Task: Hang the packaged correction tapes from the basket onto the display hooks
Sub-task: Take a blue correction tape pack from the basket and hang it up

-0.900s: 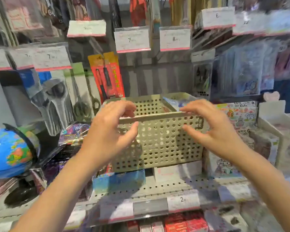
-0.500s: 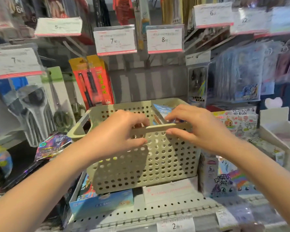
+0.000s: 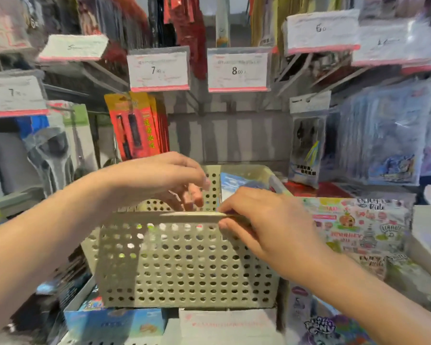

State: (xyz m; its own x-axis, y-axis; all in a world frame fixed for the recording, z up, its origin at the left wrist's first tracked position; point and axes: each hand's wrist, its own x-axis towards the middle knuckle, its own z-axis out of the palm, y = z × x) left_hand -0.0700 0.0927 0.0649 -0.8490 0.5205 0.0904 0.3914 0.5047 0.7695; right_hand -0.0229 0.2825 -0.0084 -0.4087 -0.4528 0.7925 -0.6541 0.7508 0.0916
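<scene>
The packaged correction tapes [image 3: 230,183] show only as a blue-and-white corner inside the perforated beige basket [image 3: 184,265], which sits on boxes on the shelf. The right hand [image 3: 264,220] pinches the basket's near rim, thumb below and fingers on top. The left hand [image 3: 159,180] reaches down inside, fingers loosely curled, holding nothing I can see. Price tags [image 3: 238,69] hang on hooks above.

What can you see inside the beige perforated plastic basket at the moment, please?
Inside the beige perforated plastic basket a blue packet shows at the back and the left hand's fingers dip in; the front wall hides everything lower.
</scene>
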